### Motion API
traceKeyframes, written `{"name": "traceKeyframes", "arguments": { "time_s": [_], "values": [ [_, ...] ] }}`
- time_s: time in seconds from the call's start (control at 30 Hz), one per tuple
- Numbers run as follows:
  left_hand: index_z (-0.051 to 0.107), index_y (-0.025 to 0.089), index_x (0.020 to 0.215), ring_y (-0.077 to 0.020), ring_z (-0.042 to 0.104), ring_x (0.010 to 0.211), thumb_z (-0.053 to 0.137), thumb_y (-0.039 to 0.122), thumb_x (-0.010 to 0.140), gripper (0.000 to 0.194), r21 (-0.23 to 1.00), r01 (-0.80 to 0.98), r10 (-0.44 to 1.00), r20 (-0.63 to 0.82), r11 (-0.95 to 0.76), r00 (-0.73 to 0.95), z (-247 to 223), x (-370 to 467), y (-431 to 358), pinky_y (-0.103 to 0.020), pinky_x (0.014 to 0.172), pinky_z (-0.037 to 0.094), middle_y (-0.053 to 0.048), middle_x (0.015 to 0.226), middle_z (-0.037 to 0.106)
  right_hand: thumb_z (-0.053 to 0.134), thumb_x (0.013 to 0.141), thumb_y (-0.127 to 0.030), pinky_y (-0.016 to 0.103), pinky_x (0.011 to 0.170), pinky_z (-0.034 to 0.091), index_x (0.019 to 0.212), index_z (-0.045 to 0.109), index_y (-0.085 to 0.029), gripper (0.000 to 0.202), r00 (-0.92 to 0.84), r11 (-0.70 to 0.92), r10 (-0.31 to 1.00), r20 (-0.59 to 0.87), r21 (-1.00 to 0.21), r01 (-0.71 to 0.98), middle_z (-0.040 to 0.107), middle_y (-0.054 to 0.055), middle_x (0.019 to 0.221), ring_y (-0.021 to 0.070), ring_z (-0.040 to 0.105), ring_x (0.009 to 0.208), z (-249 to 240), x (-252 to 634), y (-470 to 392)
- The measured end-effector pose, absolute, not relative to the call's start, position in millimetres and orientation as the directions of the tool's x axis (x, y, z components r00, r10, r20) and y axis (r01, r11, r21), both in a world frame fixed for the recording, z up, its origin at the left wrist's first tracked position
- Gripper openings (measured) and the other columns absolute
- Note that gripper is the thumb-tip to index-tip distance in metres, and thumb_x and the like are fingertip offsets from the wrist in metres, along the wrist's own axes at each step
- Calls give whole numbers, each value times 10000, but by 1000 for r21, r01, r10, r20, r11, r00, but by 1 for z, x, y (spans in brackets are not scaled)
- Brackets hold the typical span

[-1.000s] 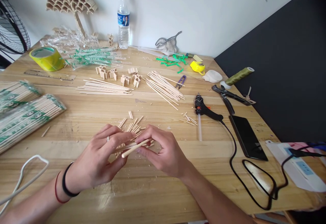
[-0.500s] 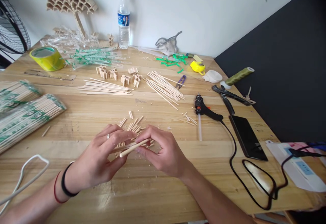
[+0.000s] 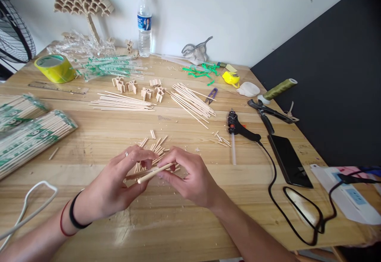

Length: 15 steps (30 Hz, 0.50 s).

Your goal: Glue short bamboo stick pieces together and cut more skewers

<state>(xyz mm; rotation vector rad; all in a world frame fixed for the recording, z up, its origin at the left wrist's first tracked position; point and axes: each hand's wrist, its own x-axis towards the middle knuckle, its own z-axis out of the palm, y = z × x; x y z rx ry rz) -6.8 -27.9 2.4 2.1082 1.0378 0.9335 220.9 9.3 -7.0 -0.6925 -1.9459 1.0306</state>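
Thin wooden sticks (image 3: 154, 172) are held between my two hands, slanting up to the right above the table. My right hand (image 3: 187, 174) pinches their right part between thumb and fingers. My left hand (image 3: 122, 178), with a ring and two wristbands, curls round the left part, its thumb below and its fingers arched over. Just beyond and partly hidden by my hands lies a loose pile of short cut sticks (image 3: 157, 147). Two short pieces (image 3: 152, 134) lie side by side past that pile.
Long sticks lie in two bundles (image 3: 122, 102) (image 3: 193, 105) near small glued stick shapes (image 3: 147, 93). At right are a glue gun (image 3: 238, 127) with its cord, cutting pliers (image 3: 264, 115) and a phone (image 3: 290, 160). Packaged sticks (image 3: 35, 143) lie left; a bottle (image 3: 144, 27) stands behind.
My left hand has shifted slightly left and its fingers have lifted a little from the sticks. My right hand stays almost in place, still pinching them.
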Motion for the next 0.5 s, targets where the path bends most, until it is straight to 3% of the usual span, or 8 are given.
{"name": "traceKeyframes", "arguments": {
  "time_s": [0.27,0.5],
  "values": [
    [538,257,1346,-159,656,989,622,3,918,505,826,395,881,233,-402,412,6,-8,-29,-276,903,534,-14,1054,674,759,942,-119,246,689,527,952,694,-199,104,-523,528,745,414,-845,83,752,21,872,143,676,769,-9,221,10],
    [561,256,1281,-166,638,941,665,116,951,374,912,306,912,143,-272,385,10,-5,-25,-288,848,530,-6,1007,676,751,942,-109,260,687,534,950,695,-209,115,-526,517,751,399,-851,94,767,27,885,157,685,779,-8,221,10]
  ]
}}
